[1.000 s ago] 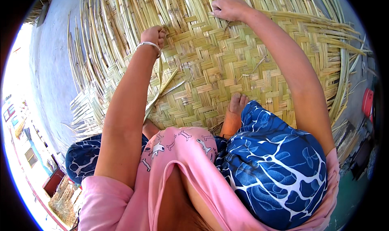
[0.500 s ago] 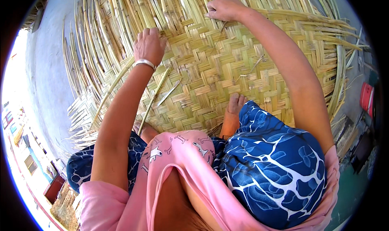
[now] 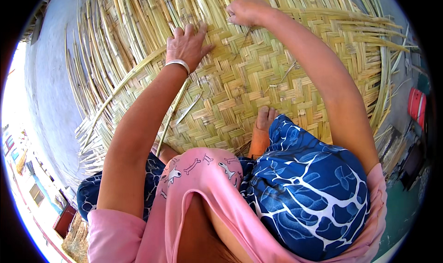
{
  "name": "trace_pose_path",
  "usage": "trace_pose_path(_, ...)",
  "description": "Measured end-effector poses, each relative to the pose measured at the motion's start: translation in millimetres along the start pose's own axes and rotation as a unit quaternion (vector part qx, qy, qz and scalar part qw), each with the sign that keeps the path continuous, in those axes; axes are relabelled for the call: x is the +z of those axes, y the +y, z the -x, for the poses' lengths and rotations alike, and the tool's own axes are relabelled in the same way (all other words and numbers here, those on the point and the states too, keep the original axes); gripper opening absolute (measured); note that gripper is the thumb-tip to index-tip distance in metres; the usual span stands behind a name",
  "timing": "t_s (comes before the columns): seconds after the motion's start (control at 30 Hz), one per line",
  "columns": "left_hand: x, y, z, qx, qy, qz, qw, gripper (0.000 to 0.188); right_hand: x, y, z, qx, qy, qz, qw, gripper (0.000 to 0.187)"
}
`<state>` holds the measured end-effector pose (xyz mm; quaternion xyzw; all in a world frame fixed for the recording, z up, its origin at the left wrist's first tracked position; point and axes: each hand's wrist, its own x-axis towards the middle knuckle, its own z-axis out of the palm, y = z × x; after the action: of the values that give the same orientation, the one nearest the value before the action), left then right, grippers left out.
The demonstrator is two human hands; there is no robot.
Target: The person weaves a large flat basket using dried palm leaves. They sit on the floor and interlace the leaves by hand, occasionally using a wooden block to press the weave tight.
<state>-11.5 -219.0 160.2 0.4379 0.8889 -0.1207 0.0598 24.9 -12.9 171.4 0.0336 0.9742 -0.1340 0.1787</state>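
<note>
The left hand (image 3: 187, 44) lies palm down with its fingers spread wide, at the border where loose strips (image 3: 134, 28) meet the woven part of the mat (image 3: 272, 74). The right hand (image 3: 247, 11) is curled in at the same border, knuckles up; whether it pinches a strip I cannot tell. A pale bangle (image 3: 177, 65) circles the left wrist. From beside that wrist a long strip (image 3: 108, 99) runs toward the lower left, across the others. The mat spreads beneath both hands and reaches back to a bare foot (image 3: 265, 119). Grey floor (image 3: 48, 85) shows beyond its left edge.
</note>
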Motion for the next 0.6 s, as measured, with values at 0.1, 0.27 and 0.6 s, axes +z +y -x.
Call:
trace_pose_path(0.1, 6, -5, 3, 0.022, 0.012, -0.013, 1.000, 0.061, 14, -1, 3, -0.043, 0.088, 0.002, 0.995, 0.022)
trace_pose_path(0.27, 1, 1, 0, 0.050, -0.008, -0.026, 0.998, 0.065, 23, 3, -10, -0.017, 0.043, 0.053, 0.998, 0.020)
trace_pose_path(0.6, -26, 13, -31, 0.096, -0.035, 0.039, 0.994, 0.031, 6, 78, 57, 0.023, 0.328, -0.213, 0.920, 0.023)
